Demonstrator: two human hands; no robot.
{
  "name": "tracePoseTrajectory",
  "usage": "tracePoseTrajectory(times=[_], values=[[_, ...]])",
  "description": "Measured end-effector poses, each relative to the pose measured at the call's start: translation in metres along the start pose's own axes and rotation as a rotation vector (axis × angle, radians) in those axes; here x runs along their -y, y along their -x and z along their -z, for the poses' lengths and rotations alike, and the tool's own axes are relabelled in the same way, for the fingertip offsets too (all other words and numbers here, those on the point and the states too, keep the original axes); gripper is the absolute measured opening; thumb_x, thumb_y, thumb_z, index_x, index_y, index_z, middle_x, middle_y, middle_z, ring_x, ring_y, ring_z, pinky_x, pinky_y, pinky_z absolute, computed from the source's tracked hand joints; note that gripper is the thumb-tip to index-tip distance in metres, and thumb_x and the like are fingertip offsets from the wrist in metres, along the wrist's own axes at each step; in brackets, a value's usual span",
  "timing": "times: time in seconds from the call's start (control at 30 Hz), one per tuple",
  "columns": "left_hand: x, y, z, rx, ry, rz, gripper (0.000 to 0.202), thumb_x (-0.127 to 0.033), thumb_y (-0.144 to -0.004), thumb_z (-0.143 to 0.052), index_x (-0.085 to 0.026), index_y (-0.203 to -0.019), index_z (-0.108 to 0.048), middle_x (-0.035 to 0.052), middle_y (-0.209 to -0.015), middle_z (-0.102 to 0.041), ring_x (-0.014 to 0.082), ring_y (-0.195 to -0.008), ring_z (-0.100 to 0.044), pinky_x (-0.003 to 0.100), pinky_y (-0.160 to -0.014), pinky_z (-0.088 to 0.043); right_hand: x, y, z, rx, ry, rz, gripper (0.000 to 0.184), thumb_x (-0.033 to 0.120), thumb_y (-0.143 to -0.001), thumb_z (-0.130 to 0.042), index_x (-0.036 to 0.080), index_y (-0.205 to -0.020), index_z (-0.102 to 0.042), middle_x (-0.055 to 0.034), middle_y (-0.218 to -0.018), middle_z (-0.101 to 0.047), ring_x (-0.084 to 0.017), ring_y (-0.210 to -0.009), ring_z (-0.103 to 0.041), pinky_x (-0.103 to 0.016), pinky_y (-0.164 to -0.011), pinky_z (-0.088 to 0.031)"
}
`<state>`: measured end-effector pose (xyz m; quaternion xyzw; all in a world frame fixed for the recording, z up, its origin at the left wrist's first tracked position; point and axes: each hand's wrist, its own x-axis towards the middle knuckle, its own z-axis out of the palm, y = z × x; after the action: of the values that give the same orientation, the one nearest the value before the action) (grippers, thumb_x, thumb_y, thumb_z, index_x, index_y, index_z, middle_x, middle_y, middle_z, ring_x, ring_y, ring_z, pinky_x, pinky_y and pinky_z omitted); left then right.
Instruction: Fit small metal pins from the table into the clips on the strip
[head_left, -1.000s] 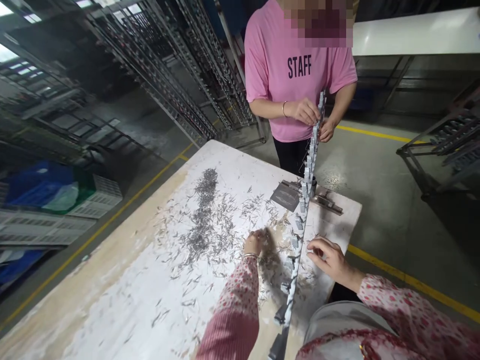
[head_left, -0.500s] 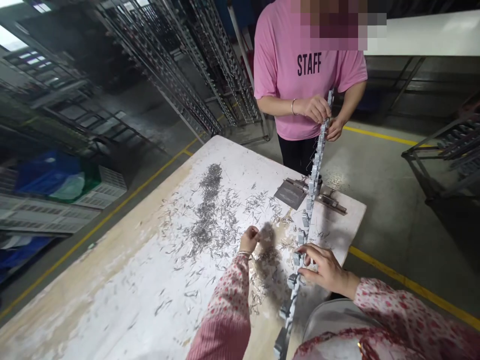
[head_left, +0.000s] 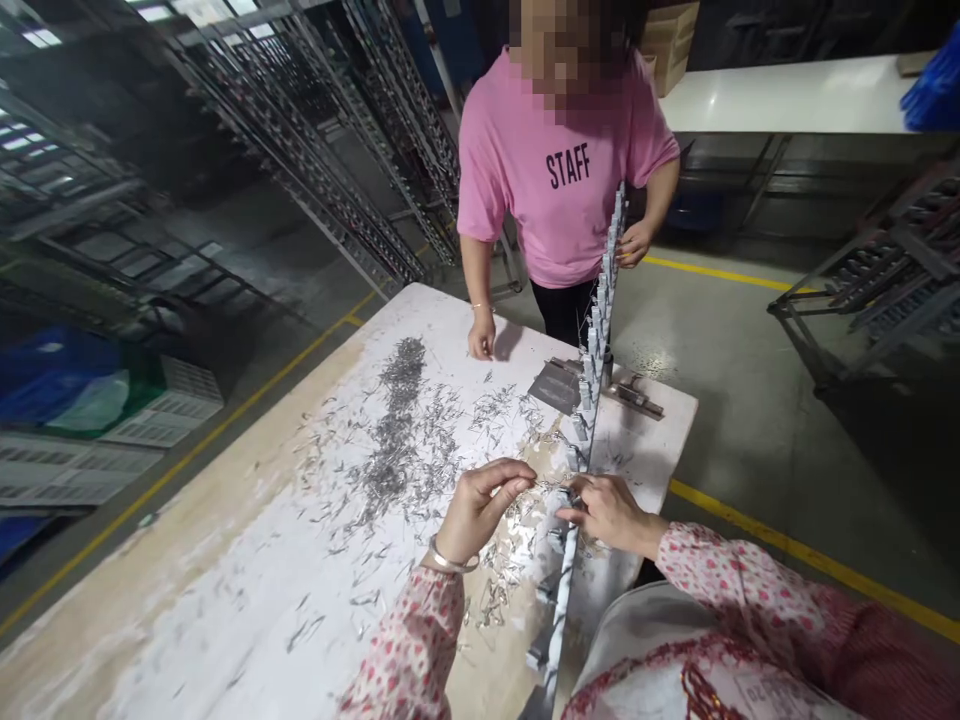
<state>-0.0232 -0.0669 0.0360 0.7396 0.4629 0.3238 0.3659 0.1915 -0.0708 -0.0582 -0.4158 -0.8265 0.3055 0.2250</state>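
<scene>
A long upright bar lined with small grey blocks runs from low in front of me toward the co-worker. My right hand has thumb and fingers closed on one grey block on this bar. Just left of it, my left hand is pinched, fingertips pointing at the bar; whatever is between them is too small to make out. Below and beyond lie many thin bent metal wire pieces, scattered and heaped on the white table.
Across the table a co-worker in a pink shirt has one hand low over the tabletop and the other beside the bar. A dark metal plate and a metal fixture lie near the table's corner. Racks stand behind.
My left hand has come up from the wire pieces toward the bar, fingers pinched. My right hand stays at the bar. One of the co-worker's hands has gone from the bar down to the table.
</scene>
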Motion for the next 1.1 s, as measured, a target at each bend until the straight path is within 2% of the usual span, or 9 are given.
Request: tracePoseTrajectory(times=[0.1, 0.2, 0.57, 0.67, 0.77, 0.87, 0.93, 1.03, 1.1], values=[[-0.020, -0.007, -0.005, 0.033, -0.143, -0.164, 0.012, -0.016, -0.089, -0.057, -0.016, -0.096, -0.067, 0.0044, -0.086, -0.068, 0.0103, -0.078, -0.064, 0.019, -0.069, -0.051, 0.001, 0.000, 0.003, 0.015, 0.014, -0.034, 0.032, 0.045, -0.090, -0.055, 0.015, -0.094, -0.065, -0.0064, -0.086, -0.070, -0.019, -0.076, -0.065, -0.027, -0.069, -0.048], [-0.024, -0.011, -0.011, 0.048, -0.236, -0.267, 0.012, -0.015, -0.089, -0.057, -0.016, -0.098, -0.065, 0.0039, -0.087, -0.067, 0.0096, -0.079, -0.063, 0.019, -0.072, -0.052, 0.002, 0.002, 0.006, 0.029, 0.009, -0.036, 0.032, 0.045, -0.091, -0.054, 0.015, -0.088, -0.065, -0.0057, -0.082, -0.070, -0.017, -0.070, -0.064, -0.026, -0.064, -0.046], [-0.031, -0.013, -0.021, 0.147, -0.328, -0.285, 0.015, -0.017, -0.091, -0.054, -0.019, -0.103, -0.064, 0.0043, -0.091, -0.066, 0.0132, -0.085, -0.060, 0.027, -0.079, -0.049, 0.006, 0.002, 0.018, 0.086, 0.046, -0.048, 0.031, 0.047, -0.091, -0.054, 0.018, -0.095, -0.064, -0.0056, -0.089, -0.070, -0.019, -0.081, -0.066, -0.027, -0.072, -0.045], [-0.021, -0.014, -0.021, 0.163, -0.250, -0.278, 0.017, -0.023, -0.092, -0.054, -0.019, -0.102, -0.066, 0.0060, -0.091, -0.067, 0.0148, -0.085, -0.061, 0.028, -0.079, -0.050, 0.003, 0.003, 0.016, 0.096, 0.063, -0.030, 0.033, 0.049, -0.089, -0.054, 0.018, -0.095, -0.063, -0.0054, -0.089, -0.070, -0.020, -0.080, -0.066, -0.028, -0.070, -0.046], [0.020, -0.016, -0.017, -0.008, -0.132, -0.103, 0.026, -0.035, -0.094, -0.049, -0.017, -0.104, -0.065, 0.0080, -0.094, -0.067, 0.0159, -0.085, -0.063, 0.028, -0.076, -0.052, -0.003, 0.006, 0.012, 0.057, 0.012, -0.006, 0.034, 0.049, -0.087, -0.057, 0.018, -0.098, -0.063, -0.0051, -0.088, -0.069, -0.020, -0.079, -0.065, -0.029, -0.069, -0.048], [0.089, -0.016, -0.014, -0.235, -0.285, 0.381, 0.026, -0.033, -0.093, -0.049, -0.015, -0.106, -0.063, 0.0087, -0.097, -0.067, 0.0167, -0.087, -0.064, 0.028, -0.078, -0.051, -0.008, 0.014, 0.011, -0.001, -0.109, 0.014, 0.037, 0.044, -0.085, -0.063, 0.017, -0.109, -0.059, -0.0058, -0.091, -0.067, -0.016, -0.070, -0.063, -0.029, -0.067, -0.049], [0.135, -0.013, -0.020, -0.137, -0.453, 0.640, 0.018, -0.023, -0.088, -0.056, -0.012, -0.099, -0.065, 0.0095, -0.094, -0.068, 0.0176, -0.085, -0.063, 0.028, -0.080, -0.049, -0.011, 0.022, 0.013, -0.057, -0.184, 0.024, 0.035, 0.037, -0.085, -0.064, 0.017, -0.112, -0.055, -0.0061, -0.093, -0.064, -0.014, -0.069, -0.061, -0.028, -0.067, -0.049], [0.186, -0.005, -0.044, -0.017, -0.519, 0.742, 0.014, -0.015, -0.081, -0.060, -0.010, -0.092, -0.067, 0.0111, -0.089, -0.067, 0.0191, -0.080, -0.063, 0.029, -0.076, -0.048, -0.013, 0.036, 0.017, -0.160, -0.236, 0.045, 0.019, 0.028, -0.087, -0.060, 0.019, -0.101, -0.054, -0.0030, -0.084, -0.059, -0.013, -0.069, -0.058, -0.026, -0.065, -0.047], [0.207, -0.001, -0.064, 0.031, -0.557, 0.773, 0.022, -0.017, -0.082, -0.059, -0.009, -0.101, -0.066, 0.0143, -0.097, -0.065, 0.0204, -0.081, -0.063, 0.029, -0.074, -0.047, -0.013, 0.042, 0.020, -0.182, -0.253, 0.065, 0.009, 0.025, -0.088, -0.057, 0.019, -0.094, -0.053, -0.0013, -0.080, -0.056, -0.012, -0.067, -0.056, -0.025, -0.063, -0.045]])
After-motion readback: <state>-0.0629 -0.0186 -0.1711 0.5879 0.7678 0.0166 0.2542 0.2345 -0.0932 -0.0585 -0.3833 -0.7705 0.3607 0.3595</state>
